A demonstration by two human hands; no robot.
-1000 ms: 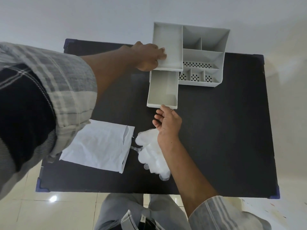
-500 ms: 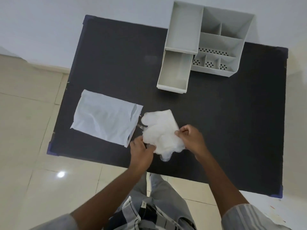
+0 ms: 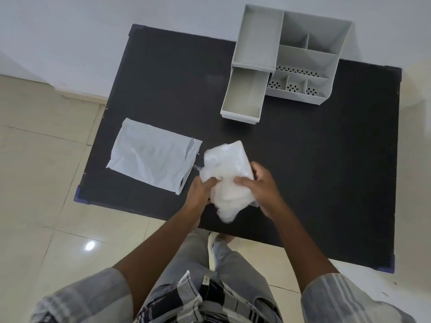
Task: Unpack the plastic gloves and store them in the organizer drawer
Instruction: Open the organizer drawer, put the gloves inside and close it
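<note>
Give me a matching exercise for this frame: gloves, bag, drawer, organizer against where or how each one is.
Things:
1. plastic gloves
2. empty white bag
3. drawer
4. organizer

States:
A. pulled open, nothing inside
B. at the table's far edge, by the wall
C. bunched between both hands
D. flat on the table, left of the gloves

Pairs: 1-C, 2-D, 3-A, 4-B
</note>
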